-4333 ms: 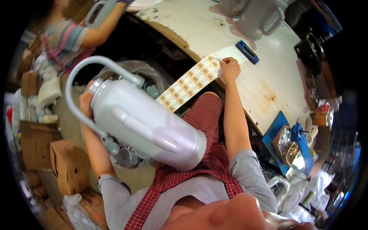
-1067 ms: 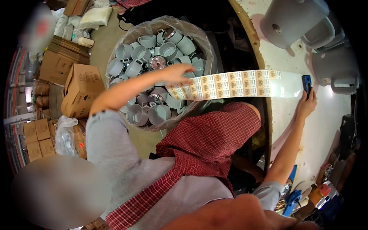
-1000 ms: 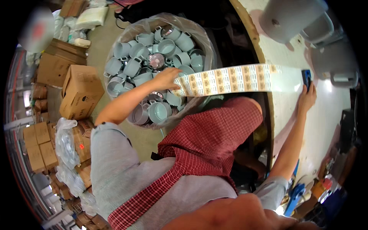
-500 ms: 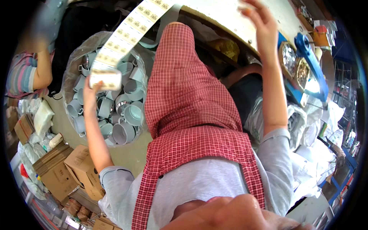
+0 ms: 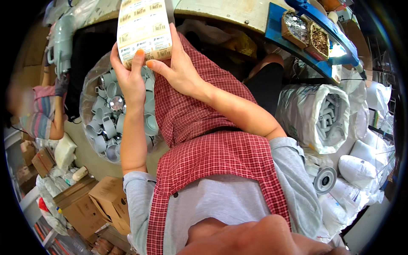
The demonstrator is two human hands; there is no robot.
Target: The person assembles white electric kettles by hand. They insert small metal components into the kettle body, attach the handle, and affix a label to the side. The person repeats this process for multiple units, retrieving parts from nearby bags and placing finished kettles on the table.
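A strip of white and yellowish printed labels (image 5: pixel 143 32) rises from my hands toward the table's edge, its lower end curling as a roll. My left hand (image 5: pixel 131 80) is closed on its left side, thumb over the front. On the lower right side is my right hand (image 5: pixel 183 73), thumb on the front near the other thumb and fingers behind the strip. The backs of the labels and most fingertips are hidden. Below and left of the strip stands a clear plastic bag (image 5: pixel 87 80) of grey mugs (image 5: pixel 109 126), partly covered by my left forearm.
The table (image 5: pixel 212 9) runs across the top. At right, a blue hand press (image 5: pixel 344 44) has boxes of small metal parts (image 5: pixel 295 27). Below it lies a white sack (image 5: pixel 297 106) of grey plastic pieces. Cardboard boxes (image 5: pixel 109 199) stand lower left. A co-worker's gloved hand (image 5: pixel 62 84) holds stacked grey cups (image 5: pixel 63 42).
My left hand has brought the label roll up and right, turning its printed face into view. My right hand has come from the upper right onto it. The co-worker's cups have come into view.
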